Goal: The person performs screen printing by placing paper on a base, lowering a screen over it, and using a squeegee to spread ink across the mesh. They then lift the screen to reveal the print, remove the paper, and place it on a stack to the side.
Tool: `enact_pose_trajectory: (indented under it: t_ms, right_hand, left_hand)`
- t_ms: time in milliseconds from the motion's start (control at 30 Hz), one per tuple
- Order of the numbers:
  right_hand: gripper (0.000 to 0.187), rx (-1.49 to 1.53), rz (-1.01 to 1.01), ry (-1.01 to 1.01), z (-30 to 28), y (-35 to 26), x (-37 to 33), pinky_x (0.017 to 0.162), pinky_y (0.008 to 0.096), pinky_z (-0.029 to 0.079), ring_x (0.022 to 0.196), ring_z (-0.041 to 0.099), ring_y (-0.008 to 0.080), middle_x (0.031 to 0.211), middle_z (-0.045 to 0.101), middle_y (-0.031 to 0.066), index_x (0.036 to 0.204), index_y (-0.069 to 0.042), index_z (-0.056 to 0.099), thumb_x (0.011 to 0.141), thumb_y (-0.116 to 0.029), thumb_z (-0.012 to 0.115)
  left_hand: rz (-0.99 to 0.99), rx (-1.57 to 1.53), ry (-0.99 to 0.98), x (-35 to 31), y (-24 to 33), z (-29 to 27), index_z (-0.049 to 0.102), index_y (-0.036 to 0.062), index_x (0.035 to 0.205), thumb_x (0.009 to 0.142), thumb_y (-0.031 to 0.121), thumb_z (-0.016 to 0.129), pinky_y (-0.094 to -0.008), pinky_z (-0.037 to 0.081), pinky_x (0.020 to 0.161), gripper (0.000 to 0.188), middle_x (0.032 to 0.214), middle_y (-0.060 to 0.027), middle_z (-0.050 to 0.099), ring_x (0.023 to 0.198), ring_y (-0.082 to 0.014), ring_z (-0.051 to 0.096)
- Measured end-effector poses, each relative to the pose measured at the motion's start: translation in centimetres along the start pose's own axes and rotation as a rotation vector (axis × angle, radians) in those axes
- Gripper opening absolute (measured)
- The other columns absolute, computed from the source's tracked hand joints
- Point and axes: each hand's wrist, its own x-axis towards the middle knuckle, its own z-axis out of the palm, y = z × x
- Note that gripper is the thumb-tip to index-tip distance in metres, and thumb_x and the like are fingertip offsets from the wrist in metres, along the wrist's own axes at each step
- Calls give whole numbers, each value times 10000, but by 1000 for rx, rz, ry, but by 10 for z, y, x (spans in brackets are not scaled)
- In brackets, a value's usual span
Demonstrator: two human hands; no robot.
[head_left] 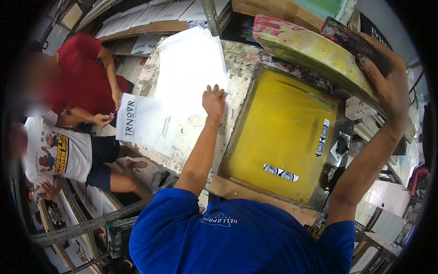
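The white sheet (191,59) lies flat on the paint-flecked table (239,57), left of the yellow screen (273,118). The left hand (213,104) rests on it near the right edge, seemingly to steady it; the fingers are loosely bent, and I cannot tell whether they pinch anything. The right hand (385,73) has its grip wrapped around a dark-stained bar (335,29), thumb in front, presumably to control it from the side (whether it joins the paint-smeared board (315,55) is unclear).

Two patterned strips, one upright (322,137) and one slanting (280,172), show on the screen, and a cardboard strip (242,192) runs along its near side. At the left, a printed sheet (143,121) reaches over the table's side, a co-worker's hand (117,99) at its corner. Beyond, a metal post (211,17) crowds the white sheet's far end, before a loaded shelf (137,27).
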Motion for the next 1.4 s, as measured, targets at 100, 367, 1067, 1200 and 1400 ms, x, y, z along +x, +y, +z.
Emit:
enact_pose_trajectory:
  t_ms: [100, 367, 1067, 1200, 1400]
  right_hand:
    - [423, -104, -22, 28, 2, -10, 0, 843, 324, 544, 897, 717, 203, 1042, 755, 132, 1258, -74, 708, 891, -280, 749]
    - [458, -158, 3, -54, -10, 2, -4, 977, 352, 509, 1039, 693, 235, 1172, 728, 147, 1327, -39, 662, 929, -263, 705]
    - [354, -281, 9, 90, -1, -38, 3, 799, 355, 552, 799, 709, 210, 919, 785, 101, 1069, -79, 794, 805, -315, 781]
    - [364, -154, 57, 31, -8, -30, 8, 791, 356, 552, 786, 709, 218, 922, 785, 107, 1056, -84, 799, 798, -341, 783]
    - [395, -233, 47, 17, -6, -25, 6, 771, 352, 554, 778, 711, 225, 918, 784, 116, 1046, -71, 799, 802, -381, 792]
  left_hand:
    - [-43, -67, 141, 0, -7, 10, 757, 97, 945, 826, 114, 736, -431, 458, 972, 122, 1105, -74, 747, 1099, -300, 645]
    - [103, -520, -448, -51, 84, -44, 717, 115, 1240, 927, 329, 693, -475, 449, 1086, 380, 1366, -149, 638, 1317, -365, 558]
    - [787, -298, -643, -132, 204, 34, 535, 208, 1466, 922, 507, 603, -594, 142, 1242, 624, 1641, -59, 324, 1533, -374, 209]
    - [789, -358, -634, -144, 204, 28, 570, 171, 1431, 904, 444, 655, -586, 143, 1240, 600, 1618, -75, 359, 1524, -372, 229]
    - [799, -372, -624, -152, 201, 24, 573, 172, 1426, 896, 419, 673, -591, 135, 1241, 593, 1611, -71, 374, 1527, -365, 228]
